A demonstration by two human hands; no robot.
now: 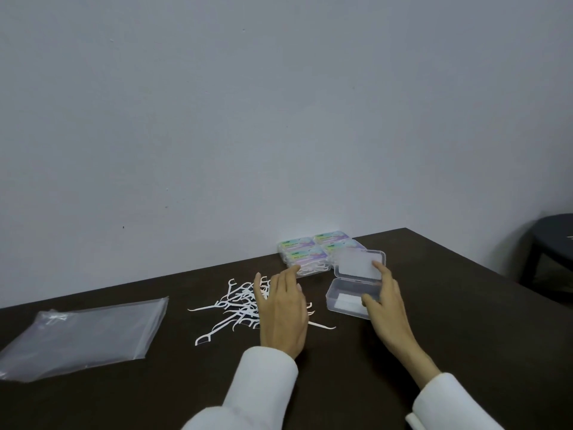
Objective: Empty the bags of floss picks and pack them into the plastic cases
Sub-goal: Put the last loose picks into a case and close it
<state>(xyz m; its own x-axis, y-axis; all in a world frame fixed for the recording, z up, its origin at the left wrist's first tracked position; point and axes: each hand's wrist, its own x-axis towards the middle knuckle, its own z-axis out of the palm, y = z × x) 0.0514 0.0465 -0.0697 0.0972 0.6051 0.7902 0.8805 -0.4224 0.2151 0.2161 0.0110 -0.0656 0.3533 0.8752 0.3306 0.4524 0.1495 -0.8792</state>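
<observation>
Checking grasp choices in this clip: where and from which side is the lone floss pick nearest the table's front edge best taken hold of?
Pinch the lone floss pick mid-handle, from above. It lies flat on the table, apart from the pile, so its thin, straight shaft is free on both sides. The left hand is nearest.

Empty bags (81, 335) lie at the table's (465, 321) left edge, the loose floss picks (238, 305) to their right, the open case (353, 297) right again, and the packed cases (313, 251) behind by the far edge.
</observation>
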